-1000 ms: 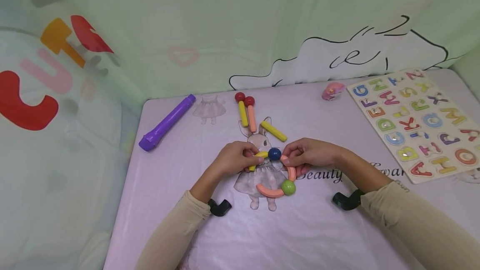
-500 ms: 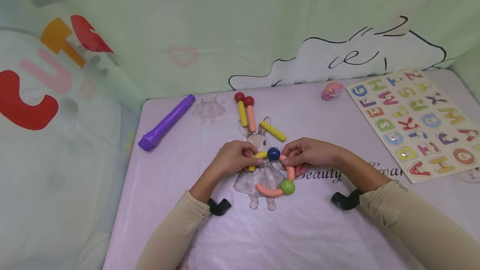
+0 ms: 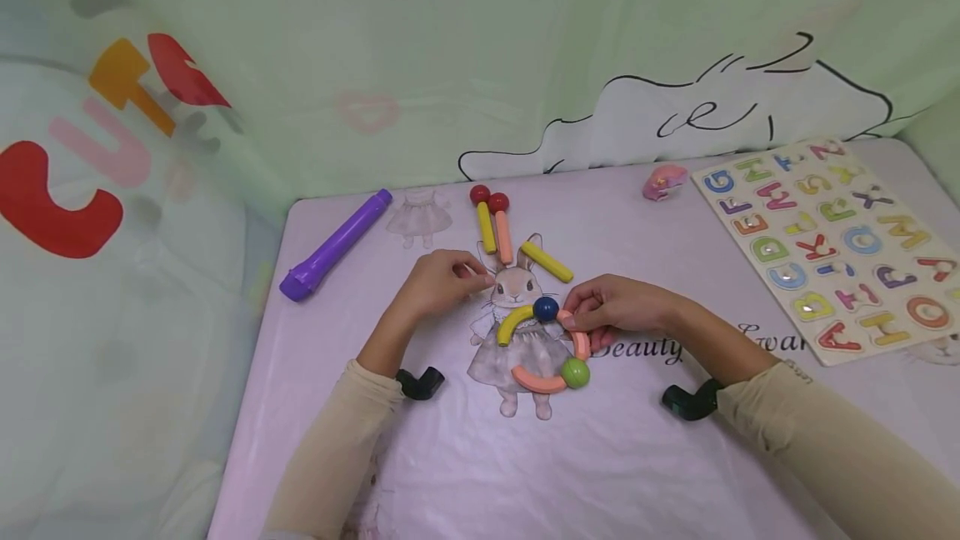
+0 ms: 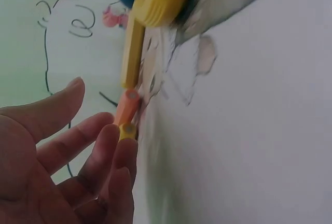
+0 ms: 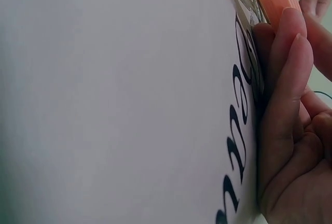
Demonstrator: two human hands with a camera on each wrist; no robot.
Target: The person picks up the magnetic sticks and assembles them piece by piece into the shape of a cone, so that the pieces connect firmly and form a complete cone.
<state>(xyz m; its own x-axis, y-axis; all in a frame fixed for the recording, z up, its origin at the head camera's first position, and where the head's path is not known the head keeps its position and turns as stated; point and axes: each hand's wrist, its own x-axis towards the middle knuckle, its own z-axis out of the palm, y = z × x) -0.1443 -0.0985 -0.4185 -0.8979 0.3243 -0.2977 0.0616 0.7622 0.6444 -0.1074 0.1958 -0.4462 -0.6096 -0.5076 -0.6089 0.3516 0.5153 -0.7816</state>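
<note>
A partial ring lies mid-table in the head view. It runs from a curved yellow rod point(image 3: 513, 323) through a blue ball point(image 3: 546, 309), a curved orange rod point(image 3: 582, 346) and a green ball point(image 3: 576, 372) to another curved orange rod point(image 3: 537, 382). Between the rods' free ends, the left side is a gap. My right hand point(image 3: 626, 304) pinches the right-hand orange rod near the blue ball. Holding nothing, my left hand point(image 3: 446, 283) hovers left of the ring, and the left wrist view shows its fingers point(image 4: 96, 151) loosely bent.
Beyond the ring lie a straight yellow rod point(image 3: 547, 262) and yellow point(image 3: 487, 228) and orange point(image 3: 503, 237) rods with red balls. A purple toy microphone point(image 3: 336, 245) is far left. A pink toy point(image 3: 665, 182) and an alphabet board point(image 3: 832, 248) lie right.
My left hand has let go of the curved yellow rod and moved up and left, away from it. The right hand keeps its pinch on the orange rod; the ring is almost unmoved.
</note>
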